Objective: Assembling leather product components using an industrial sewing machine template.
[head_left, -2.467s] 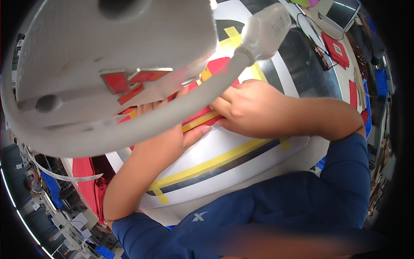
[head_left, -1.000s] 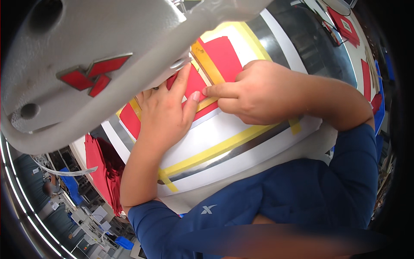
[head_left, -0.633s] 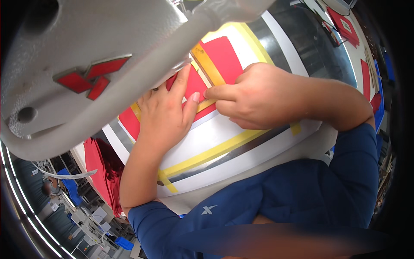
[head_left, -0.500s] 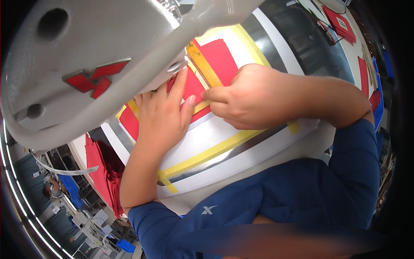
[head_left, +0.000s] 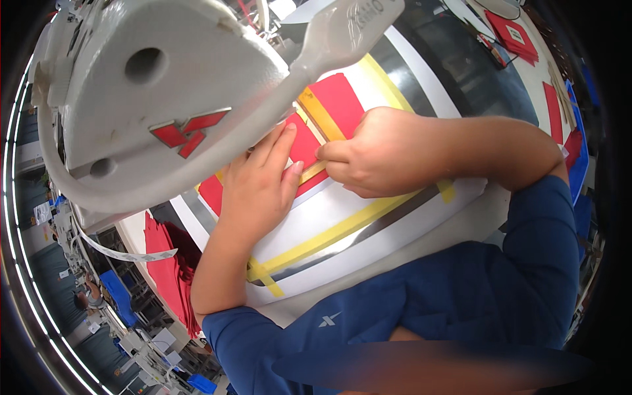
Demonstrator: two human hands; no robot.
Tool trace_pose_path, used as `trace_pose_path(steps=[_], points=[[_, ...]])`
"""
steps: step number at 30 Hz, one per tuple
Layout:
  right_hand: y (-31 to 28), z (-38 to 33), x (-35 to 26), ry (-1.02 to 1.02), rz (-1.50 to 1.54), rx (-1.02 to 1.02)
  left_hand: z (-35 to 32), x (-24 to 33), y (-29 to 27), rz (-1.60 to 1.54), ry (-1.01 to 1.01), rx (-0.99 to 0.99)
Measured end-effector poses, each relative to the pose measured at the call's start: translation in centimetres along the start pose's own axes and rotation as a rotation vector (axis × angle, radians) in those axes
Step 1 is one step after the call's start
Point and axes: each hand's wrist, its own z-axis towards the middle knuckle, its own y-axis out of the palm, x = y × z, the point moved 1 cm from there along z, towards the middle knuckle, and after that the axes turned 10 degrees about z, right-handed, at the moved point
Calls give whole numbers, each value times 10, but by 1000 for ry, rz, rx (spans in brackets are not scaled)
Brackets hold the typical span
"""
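Under the sewing machine head [head_left: 99,131], red fabric [head_left: 340,100] lies within a yellow-edged frame [head_left: 321,117] on the white work surface [head_left: 299,230]. My left hand [head_left: 258,187] rests flat on the fabric and frame, fingers stretched toward the machine; the fingertips are partly hidden by it. At the near right corner of the frame, my right hand [head_left: 385,155] is closed, with thumb and forefinger pinched together against the fabric edge. Whatever sits between those fingers is hidden. The needle area is out of sight behind the machine head.
A stack of red fabric pieces [head_left: 164,276] hangs at the left edge of the table. More red pieces [head_left: 512,38] lie at the far right, by a blue bin [head_left: 579,168]. Yellow tape [head_left: 349,227] borders the white surface. A person [head_left: 89,293] sits in the left background.
The whole view has shifted, so the machine head appears farther right and lower. Both hands keep nearly the same places on the fabric and frame.
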Motion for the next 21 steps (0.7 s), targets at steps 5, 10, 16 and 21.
trace_pose_path(steps=[5,10,16,21], points=[[-5,2,-1,-60,-103,-73,2,1,-10,75,19,-31],[-5,8,-4,-36,-53,-60,-1,-5,-14,88,43,-64],[-2,13,-6,13,9,-19,-7,-9,-19,66,27,-105],[-7,15,-8,48,7,-48,-4,-11,-22,10,6,-115]])
